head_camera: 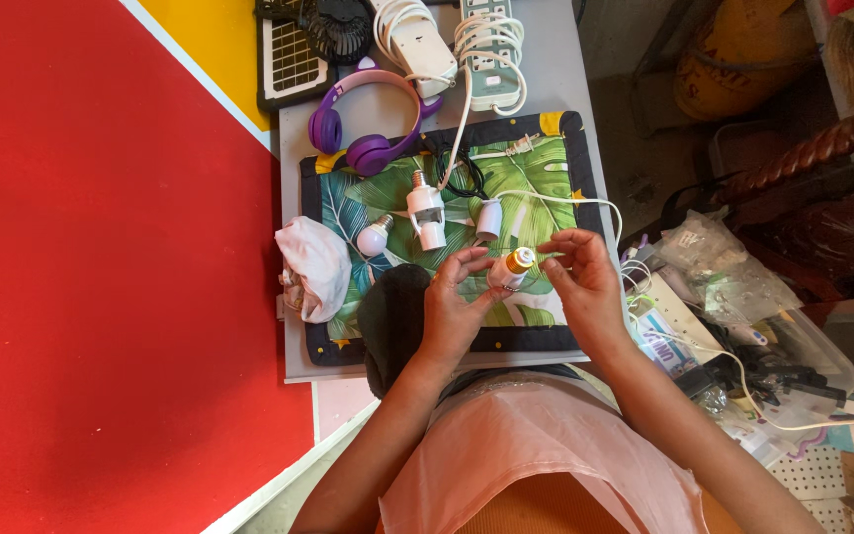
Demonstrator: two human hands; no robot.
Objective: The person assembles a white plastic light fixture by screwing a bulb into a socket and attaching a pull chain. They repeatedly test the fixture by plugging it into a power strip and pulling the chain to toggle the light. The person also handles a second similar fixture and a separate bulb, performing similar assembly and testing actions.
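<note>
Red floor (pixel 101 267) fills the far left of the room, with a yellow patch (pixel 205 40) beyond it. Next comes the small grey table (pixel 555 79) and, on it, a leaf-print mat (pixel 546 173). At the mat's left edge lies a crumpled pink-white cloth (pixel 313 267), with a dark rounded thing (pixel 390 316) just beside it. Further back rest purple headphones (pixel 368 124), a small solar panel (pixel 292 59), a black fan (pixel 338 28), and a white power strip (pixel 491 49) wrapped in its cord. On the mat lie a loose white bulb (pixel 373 237), a white lamp socket adapter (pixel 427 213) and a second white socket on a cable (pixel 487 218).

The person's left hand (pixel 455 307) comes up from below, wrist bent, its fingers closed round the white body of a small bulb (pixel 508 272). That bulb sits over the mat's near middle, its long axis tilted, white end down-left in the grip, brass screw base pointing up and right. The right hand (pixel 585 282) is just to the right of that base, apart from it, palm turned inward, fingers loosely curled and holding nothing that I can see; thumb and forefinger hover near the brass tip. The left hand is plainly the one on the bulb, the right the nearer to its threaded end.

Right of the table stands a clear bin of cables and plastic bags (pixel 743 336).
</note>
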